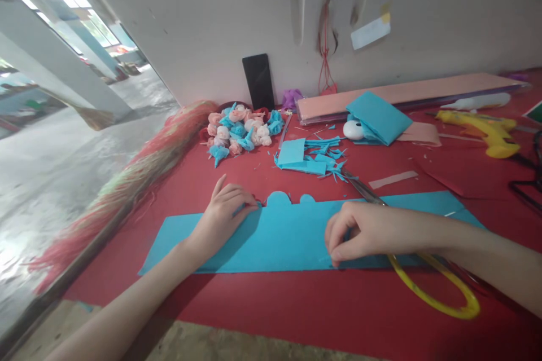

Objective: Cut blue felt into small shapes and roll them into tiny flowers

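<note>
A long strip of blue paper (292, 242) lies across the red table. My left hand (224, 208) rests at its far edge, thumb and fingertips pinched on a small blue paper piece (259, 203). Two rounded blue paper cutouts (278, 198) sit along the same edge, to the right of that hand. Over the strip's right part, my right hand (349, 231) is curled, thumb and fingers together low on the paper; whatever is between them is hidden. Scissors with yellow handles (461, 299) lie beneath my right forearm, their blades pointing away.
Behind the strip are a pile of blue, pink and white paper flowers (239, 130), fringed blue paper (292, 152) and a folded blue packet (379, 118). A black phone (258, 82) leans on the wall. A yellow glue gun (499, 135) lies right; a broom (139, 163) borders the left.
</note>
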`<state>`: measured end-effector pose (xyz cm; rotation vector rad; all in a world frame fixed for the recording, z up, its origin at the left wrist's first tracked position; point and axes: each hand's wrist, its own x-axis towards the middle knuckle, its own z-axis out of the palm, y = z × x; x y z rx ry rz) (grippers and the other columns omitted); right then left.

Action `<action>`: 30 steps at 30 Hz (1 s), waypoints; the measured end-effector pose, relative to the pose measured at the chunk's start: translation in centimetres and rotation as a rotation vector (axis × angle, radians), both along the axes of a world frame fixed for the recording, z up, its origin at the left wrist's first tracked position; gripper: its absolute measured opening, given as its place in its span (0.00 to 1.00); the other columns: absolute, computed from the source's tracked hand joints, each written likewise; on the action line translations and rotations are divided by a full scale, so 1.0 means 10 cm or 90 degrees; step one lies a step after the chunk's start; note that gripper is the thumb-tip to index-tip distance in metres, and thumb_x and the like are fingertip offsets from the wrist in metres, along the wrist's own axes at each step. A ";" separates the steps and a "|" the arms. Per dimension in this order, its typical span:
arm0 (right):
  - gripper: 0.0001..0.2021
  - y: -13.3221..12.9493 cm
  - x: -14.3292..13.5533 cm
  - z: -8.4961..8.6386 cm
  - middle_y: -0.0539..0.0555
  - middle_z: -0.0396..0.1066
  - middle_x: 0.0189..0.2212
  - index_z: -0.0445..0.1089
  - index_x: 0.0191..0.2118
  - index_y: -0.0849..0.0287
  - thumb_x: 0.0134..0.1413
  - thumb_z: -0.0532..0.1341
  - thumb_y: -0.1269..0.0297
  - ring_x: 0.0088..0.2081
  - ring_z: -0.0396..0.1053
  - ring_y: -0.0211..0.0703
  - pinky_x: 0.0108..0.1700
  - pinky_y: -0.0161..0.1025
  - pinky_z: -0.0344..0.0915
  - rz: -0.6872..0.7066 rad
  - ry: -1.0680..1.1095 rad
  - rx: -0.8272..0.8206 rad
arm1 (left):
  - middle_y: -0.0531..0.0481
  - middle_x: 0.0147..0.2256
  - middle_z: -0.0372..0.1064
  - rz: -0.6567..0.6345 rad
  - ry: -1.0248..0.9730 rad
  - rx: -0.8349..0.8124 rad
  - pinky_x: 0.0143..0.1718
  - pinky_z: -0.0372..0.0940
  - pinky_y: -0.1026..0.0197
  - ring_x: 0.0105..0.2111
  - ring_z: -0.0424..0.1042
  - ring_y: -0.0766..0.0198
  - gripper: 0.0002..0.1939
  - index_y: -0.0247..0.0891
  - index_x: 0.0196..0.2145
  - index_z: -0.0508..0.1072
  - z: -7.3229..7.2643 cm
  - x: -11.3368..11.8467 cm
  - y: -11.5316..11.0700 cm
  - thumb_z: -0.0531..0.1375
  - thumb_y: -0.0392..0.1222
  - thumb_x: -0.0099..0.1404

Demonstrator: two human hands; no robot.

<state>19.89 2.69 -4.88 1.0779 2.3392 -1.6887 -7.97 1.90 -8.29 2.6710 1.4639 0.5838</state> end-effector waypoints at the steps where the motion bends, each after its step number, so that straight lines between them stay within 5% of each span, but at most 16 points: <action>1: 0.10 0.00 0.00 0.00 0.53 0.75 0.30 0.77 0.28 0.60 0.47 0.59 0.62 0.34 0.70 0.43 0.36 0.35 0.62 0.000 0.000 0.000 | 0.52 0.32 0.73 -0.002 0.000 0.002 0.60 0.40 0.40 0.40 0.69 0.62 0.06 0.40 0.31 0.70 0.00 0.00 0.00 0.55 0.38 0.64; 30: 0.10 0.03 0.01 -0.07 0.54 0.75 0.30 0.75 0.25 0.62 0.46 0.61 0.61 0.34 0.71 0.44 0.36 0.35 0.63 -0.009 -0.009 -0.012 | 0.50 0.37 0.73 -0.030 0.105 0.136 0.60 0.37 0.37 0.42 0.68 0.58 0.10 0.42 0.39 0.74 -0.01 -0.03 -0.08 0.54 0.35 0.64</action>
